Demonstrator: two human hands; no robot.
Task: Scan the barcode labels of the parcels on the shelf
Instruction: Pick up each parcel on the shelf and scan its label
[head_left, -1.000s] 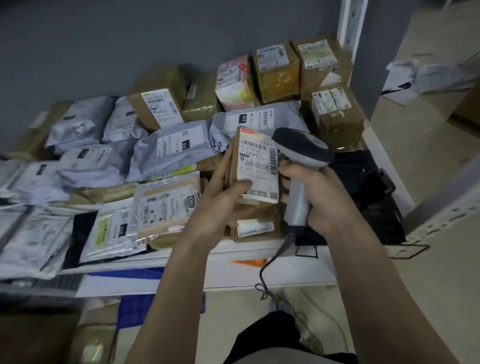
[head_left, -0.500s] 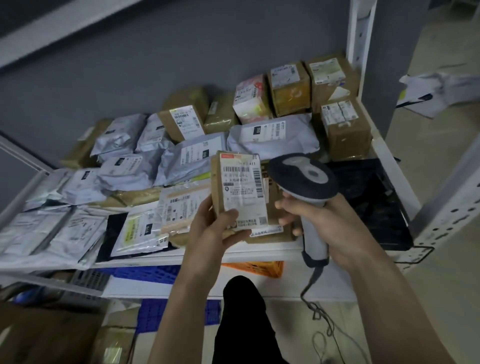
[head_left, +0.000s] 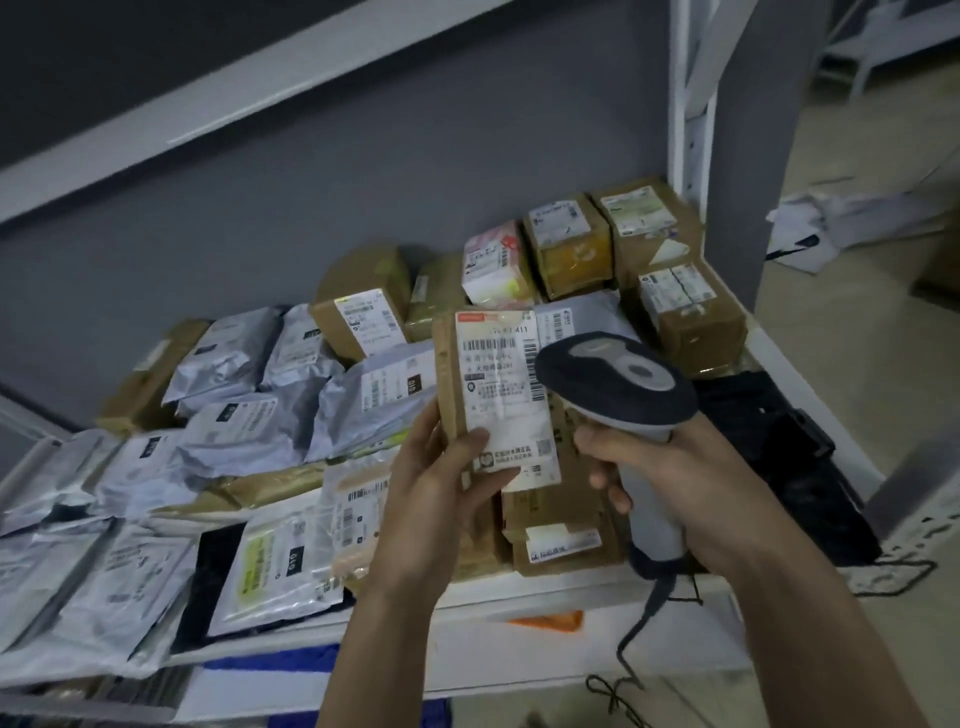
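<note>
The left hand (head_left: 431, 499) pinches a brown parcel (head_left: 467, 395) by its lower part, thumb pressed across the bottom of the white label (head_left: 506, 395), fingers curled behind. It holds the parcel upright above the shelf's front edge (head_left: 519, 605), label towards the person. The right hand (head_left: 675, 483) is wrapped round the grip of a corded scanner (head_left: 618, 379); its head sits just beside the label's right edge, touching or nearly so.

This looks like the scan itself, or the aiming before it. The head seems too close and off to the side, so the next move probably calls for drawing it back and turning its window onto the barcode near the label's top.

Behind, boxes crowd the shelf's far right corner and grey mailers cover its left half.
</note>
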